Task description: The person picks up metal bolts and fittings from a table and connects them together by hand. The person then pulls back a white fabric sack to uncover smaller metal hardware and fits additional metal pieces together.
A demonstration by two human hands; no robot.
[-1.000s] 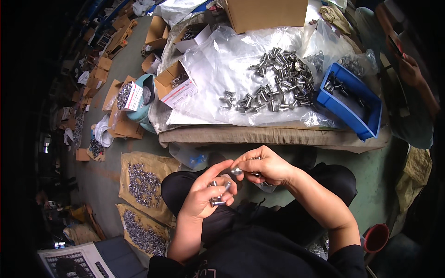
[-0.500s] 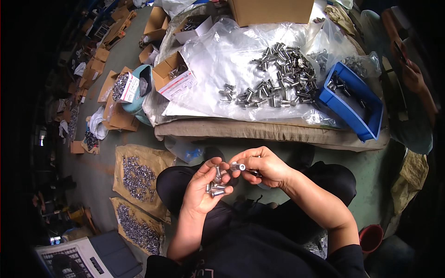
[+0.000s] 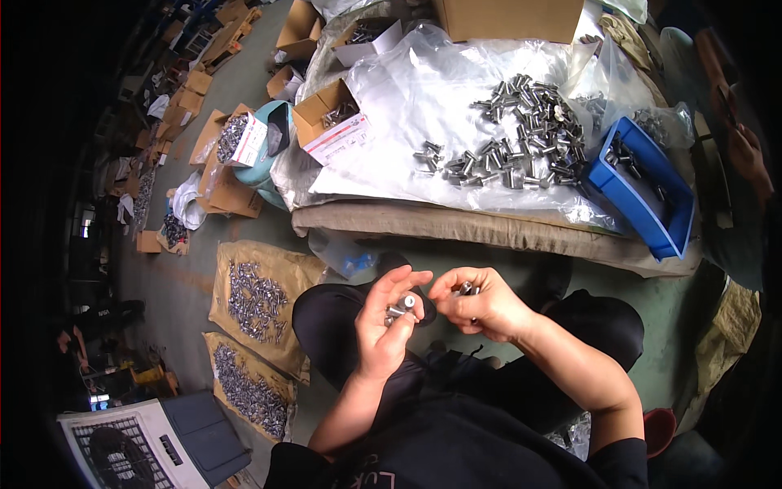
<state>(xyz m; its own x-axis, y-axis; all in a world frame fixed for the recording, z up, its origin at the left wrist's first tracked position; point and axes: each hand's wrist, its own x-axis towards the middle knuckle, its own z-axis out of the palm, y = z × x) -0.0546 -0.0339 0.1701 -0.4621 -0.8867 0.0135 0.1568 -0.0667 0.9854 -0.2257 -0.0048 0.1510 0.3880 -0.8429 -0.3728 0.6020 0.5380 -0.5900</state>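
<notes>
Two bare hands appear in the head view, just in front of the bench (image 3: 489,232). The left hand (image 3: 381,326) is held with its fingers half-curled and its thumb pressed against several metal fasteners (image 3: 399,311), so that the group is retained between thumb and fingers; one fastener presents a pale round end upward. The right hand (image 3: 489,310) is positioned close beside the left, with its fingers folded inward around a metal piece (image 3: 467,288); whether its thumb and index fingertips also pinch a part cannot be told. The fingertips of both hands lie near each other; contact between them cannot be confirmed. A clear plastic sheet (image 3: 395,106) covers much of the top of the bench and carries a loose pile of fasteners (image 3: 529,138), with a few fasteners set apart at its left side. A blue bin (image 3: 623,208) is tilted at the right end of the bench and contains further metal parts. An open carton (image 3: 338,140), also containing metal parts, is located at the left end of the bench, and a large cardboard box (image 3: 509,20) is located at the far side of the bench. Two tan sacks (image 3: 305,273) are laid on the floor, forward and left of the bench, each bearing a spread of small metal parts. Another person's hand (image 3: 748,153) is visible in shadow beyond the right end of the bench.
</notes>
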